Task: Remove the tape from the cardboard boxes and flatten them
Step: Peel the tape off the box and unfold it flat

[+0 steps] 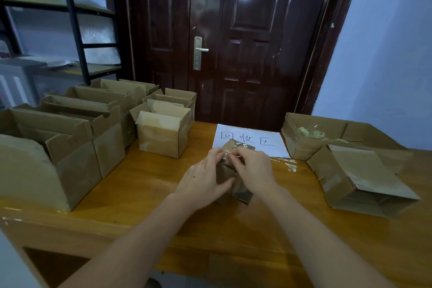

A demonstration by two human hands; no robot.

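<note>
Tape wad [311,134] inside right open box [313,147]

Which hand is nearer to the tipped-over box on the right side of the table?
Right. The right hand works the small box at table centre, closer to the tipped-over box; the left hand is on the far side.

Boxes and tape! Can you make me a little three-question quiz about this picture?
1. True or false: both hands hold the small box.
2. Where is the ball of pulled-off tape? A) in the open box on the right B) on the floor C) on the shelf
3. Fill in: the white paper lies on the ____.

Key: 1 true; 2 A; 3 table.
</note>
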